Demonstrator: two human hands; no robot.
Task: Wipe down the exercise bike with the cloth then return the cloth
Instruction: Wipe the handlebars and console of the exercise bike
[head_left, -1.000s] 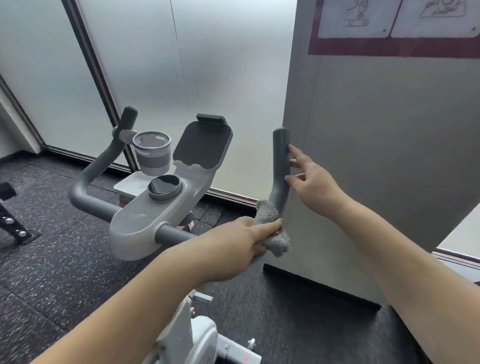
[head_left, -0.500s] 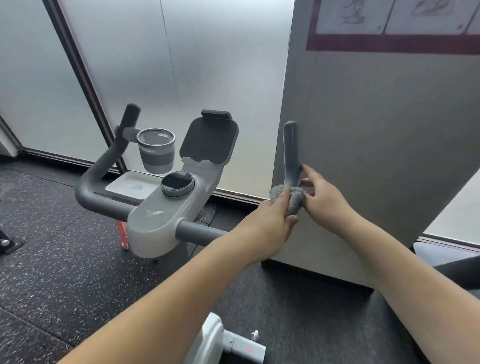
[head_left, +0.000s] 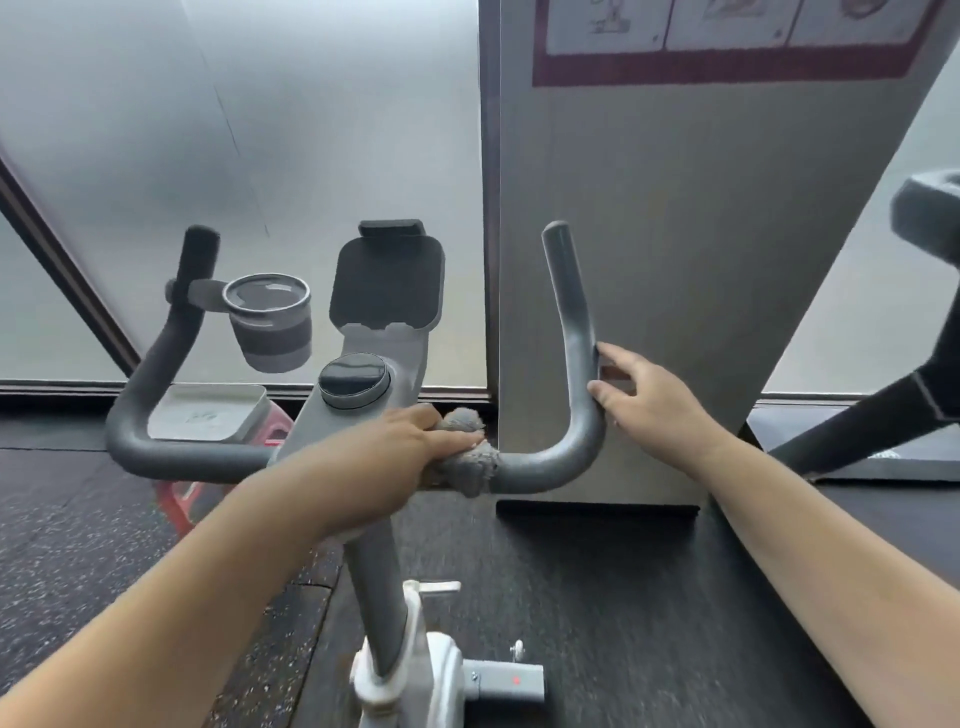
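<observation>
Left grip (head_left: 196, 270): dark, upright at about 10 o'clock from frame centre, rising off the curved bar.
Cup holder (head_left: 270, 327): grey, clipped to the left grip, hanging just right of it.
Tray (head_left: 208, 410): pale, flat, low behind the left bar at 9 o'clock; something red (head_left: 174, 501) below it, too hidden to identify.
Tablet rest (head_left: 387, 283): dark panel, tilted back, at 12 o'clock above the console.
Knob (head_left: 354, 379): round, black-topped, on the grey console (head_left: 332, 421), just below the rest.
Left hand (head_left: 395, 457): closed over the top of the bar beside the console, fingers curled down on the cloth, forearm crossing in from 7 o'clock.
Cloth (head_left: 470, 457): grey, fluffy, wrapped round the horizontal stretch of bar right of the console, bunched out past the left fingertips; pressed to the bar.
Stem (head_left: 382, 587): dark post dropping from the console toward 6 o'clock into a white clamp (head_left: 410, 670).
Right grip (head_left: 571, 322): dark, curving up from the bar to about 1 o'clock.
Right hand (head_left: 644, 395): bare, at 3 o'clock, fingers spread loosely, fingertips against the outer side of the grip near its bend; thumb seemingly touching too, though contact unclear; not clenched.
Pillar (head_left: 701, 260): wide grey panel behind the right grip, red-edged poster (head_left: 727, 67) at its top.
Second machine (head_left: 930, 218): dark, blurred, at the far right edge.
Floor (head_left: 78, 545): dark speckled rubber.
</observation>
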